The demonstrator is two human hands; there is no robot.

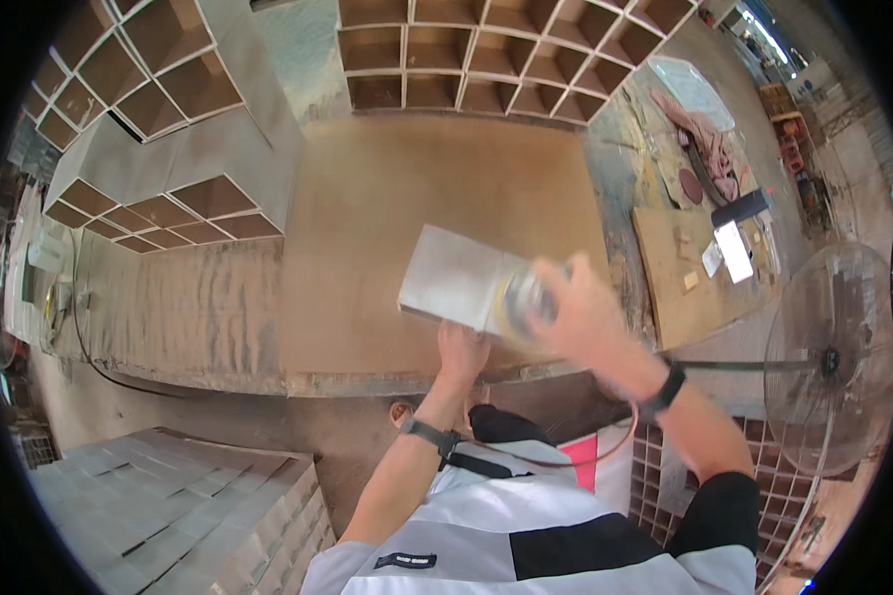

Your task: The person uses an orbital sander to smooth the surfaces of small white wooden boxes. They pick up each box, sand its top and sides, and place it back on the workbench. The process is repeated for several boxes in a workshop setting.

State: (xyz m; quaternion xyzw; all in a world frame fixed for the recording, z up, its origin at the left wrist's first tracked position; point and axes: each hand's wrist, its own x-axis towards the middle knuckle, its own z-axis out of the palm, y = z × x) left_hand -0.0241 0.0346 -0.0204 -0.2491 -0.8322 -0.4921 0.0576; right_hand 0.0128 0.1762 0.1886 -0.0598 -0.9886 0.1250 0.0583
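A pale grey rectangular box (450, 278) is tilted up off the brown work board, in the middle of the view. My left hand (461, 350) grips its near edge from below, with the fingers partly hidden under it. My right hand (585, 319) is closed over the top of a round power sander (514, 301), blurred by motion. The sander's disc lies against the right end of the box. A thin reddish hose (633, 428) hangs below my right forearm and runs back toward my waist.
Grey cubbyhole units stand at the left (169, 188) and at the back (466, 59). On the right are a small board (675, 283) with a phone (733, 252) and small blocks, and a caged fan (829, 362). Stacked grey panels (169, 506) fill the lower left.
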